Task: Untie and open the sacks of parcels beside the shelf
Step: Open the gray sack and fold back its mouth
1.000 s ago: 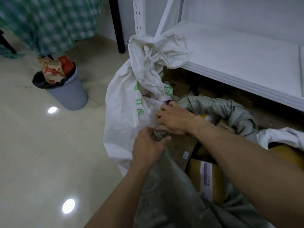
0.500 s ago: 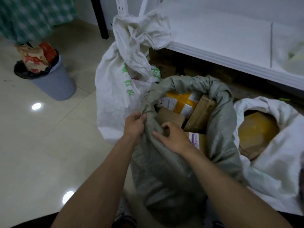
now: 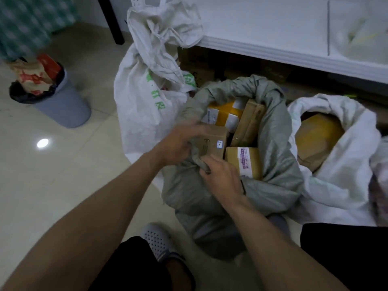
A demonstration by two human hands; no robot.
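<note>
A grey sack (image 3: 275, 143) stands open on the floor in front of me, its rim rolled down around several cardboard parcels (image 3: 247, 120). My left hand (image 3: 178, 143), blurred, grips the near-left rim of the grey sack beside a brown box (image 3: 214, 139). My right hand (image 3: 222, 177) pinches a bunched fold of the same rim just below it. To the left a white sack with green print (image 3: 147, 101) stands with its neck still bunched at the top. On the right a second white sack (image 3: 340, 179) lies open with a yellow parcel (image 3: 317, 137) inside.
A white shelf (image 3: 273, 32) runs along the back, with boxes in the dark space under it. A grey waste bin (image 3: 63, 108) stuffed with paper bags stands at the left on the glossy tile floor. My grey shoe (image 3: 159, 240) is beside the grey sack's base.
The grey sack's mouth has been pulled wide and its rim pushed down, baring more parcels. Both hands have shifted along the near rim, and the view has tilted downward.
</note>
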